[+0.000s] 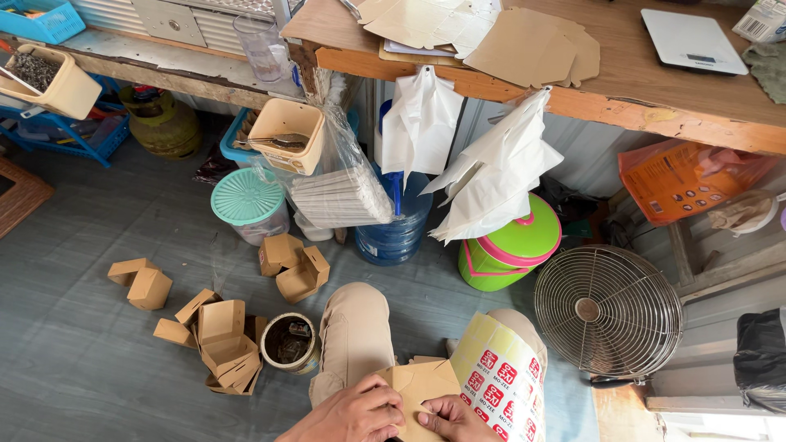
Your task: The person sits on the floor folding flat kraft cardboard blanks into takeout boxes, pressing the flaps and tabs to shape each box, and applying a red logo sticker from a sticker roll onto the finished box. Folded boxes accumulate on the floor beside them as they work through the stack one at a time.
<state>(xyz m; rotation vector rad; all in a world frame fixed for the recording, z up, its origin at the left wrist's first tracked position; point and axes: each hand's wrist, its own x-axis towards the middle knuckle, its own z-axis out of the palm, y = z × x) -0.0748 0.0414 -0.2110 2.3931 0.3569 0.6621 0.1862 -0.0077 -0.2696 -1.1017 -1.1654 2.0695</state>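
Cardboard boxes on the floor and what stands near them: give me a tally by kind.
Folded brown cardboard boxes on the floor: 7, roughly, as the pile overlaps
Flat box blank in the left hand and right hand: 1
Round tin: 1
Lidded tubs, teal and green: 2
Blue water jug: 1
Fan: 1
Total: 13

The person wore beige trousers, plain and lightly creased at the knee. Both hands, the left hand and the right hand, were bare: no gloves or rings visible. Sleeves were out of view.
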